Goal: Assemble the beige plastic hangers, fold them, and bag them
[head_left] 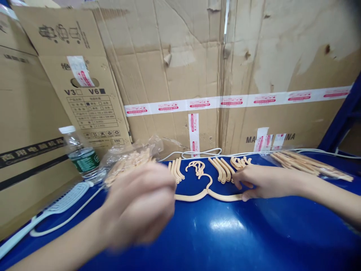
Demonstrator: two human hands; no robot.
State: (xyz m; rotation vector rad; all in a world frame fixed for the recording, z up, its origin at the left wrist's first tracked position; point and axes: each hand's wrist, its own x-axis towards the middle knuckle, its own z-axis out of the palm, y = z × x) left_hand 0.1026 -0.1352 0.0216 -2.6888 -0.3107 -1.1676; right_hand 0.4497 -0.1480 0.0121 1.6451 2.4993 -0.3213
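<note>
A pale beige clothes hanger (194,198), made of a hook and two curved arms, lies on the blue table. At the tip of its right arm, my right hand (261,182) has its thumb and fingers closed. Smeared by motion, my left hand (141,205) is raised in front of the hanger's left end with its fingers curled; whatever is inside them is hidden. Behind the hanger are loose beige hooks (197,166) and rows of short curved pieces, one row (221,169) right of the hooks and another (176,169) partly covered by my left hand.
Plastic bags of beige parts lie at left (131,160) and right (310,163). A water bottle (81,156), a light blue hairbrush (66,199) and a white cable (70,217) are on the left. Cardboard boxes (175,75) wall off the back; a blue post (341,113) stands right.
</note>
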